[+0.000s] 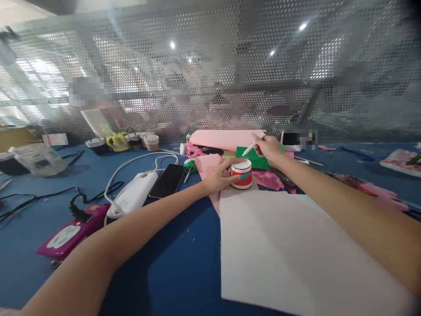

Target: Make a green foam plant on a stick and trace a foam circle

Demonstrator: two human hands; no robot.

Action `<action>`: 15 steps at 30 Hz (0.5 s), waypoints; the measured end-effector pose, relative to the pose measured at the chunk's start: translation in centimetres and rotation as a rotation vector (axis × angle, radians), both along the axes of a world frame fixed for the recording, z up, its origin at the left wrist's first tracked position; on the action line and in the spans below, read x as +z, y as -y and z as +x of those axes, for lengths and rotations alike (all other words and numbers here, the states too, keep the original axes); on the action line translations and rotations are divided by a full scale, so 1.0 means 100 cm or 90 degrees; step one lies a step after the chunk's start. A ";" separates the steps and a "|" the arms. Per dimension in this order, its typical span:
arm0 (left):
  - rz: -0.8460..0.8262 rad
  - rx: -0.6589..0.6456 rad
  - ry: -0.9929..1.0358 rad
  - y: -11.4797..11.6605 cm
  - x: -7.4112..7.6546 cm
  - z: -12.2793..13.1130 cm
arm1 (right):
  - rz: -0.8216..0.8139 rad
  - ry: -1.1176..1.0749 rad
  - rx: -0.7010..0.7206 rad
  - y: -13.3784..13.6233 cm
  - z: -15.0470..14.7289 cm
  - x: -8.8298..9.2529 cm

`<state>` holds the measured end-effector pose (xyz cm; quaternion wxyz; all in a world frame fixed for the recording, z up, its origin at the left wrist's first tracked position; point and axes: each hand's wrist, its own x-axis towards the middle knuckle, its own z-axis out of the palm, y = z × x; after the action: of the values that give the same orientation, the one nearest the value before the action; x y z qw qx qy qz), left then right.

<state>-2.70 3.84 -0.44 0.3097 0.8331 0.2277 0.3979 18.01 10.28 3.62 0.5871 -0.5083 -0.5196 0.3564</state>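
A small round red-and-white tub [241,166] stands on the near side of some coloured paper, its white face up. My left hand [215,177] is closed around its left side, thumb in front and fingers behind, with teal nails showing. Above and to the right, my right hand [269,148] grips a white pen [255,143], slanted so that its tip is by the far rim of the tub. Whether the tip touches it I cannot tell. Below the tub lies a large white sheet [276,250], partly under my right forearm.
Green paper [259,160] and a pink sheet [226,138] lie behind my hands. Left of them are a black phone [167,181], a white power bank [134,193] with a cable, and a purple power strip [74,230]. A perforated metal screen [204,57] rises behind the blue table.
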 end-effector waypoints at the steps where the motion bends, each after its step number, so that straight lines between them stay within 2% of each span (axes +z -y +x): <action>1: 0.021 0.012 -0.010 0.001 0.001 -0.001 | 0.006 -0.001 0.009 0.000 -0.006 -0.001; 7: 0.098 0.055 -0.038 0.004 0.006 0.000 | 0.011 -0.013 0.088 0.004 -0.030 -0.015; 11: 0.164 0.129 -0.078 0.004 0.006 0.001 | -0.004 -0.026 0.128 0.001 -0.033 -0.023; 15: 0.183 0.168 -0.109 0.004 0.005 0.001 | -0.024 -0.021 0.201 0.005 -0.033 -0.021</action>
<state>-2.59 3.47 0.09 0.1123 0.8623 0.3011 0.3914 14.68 9.74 1.49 0.5226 -0.4251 -0.5767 0.4621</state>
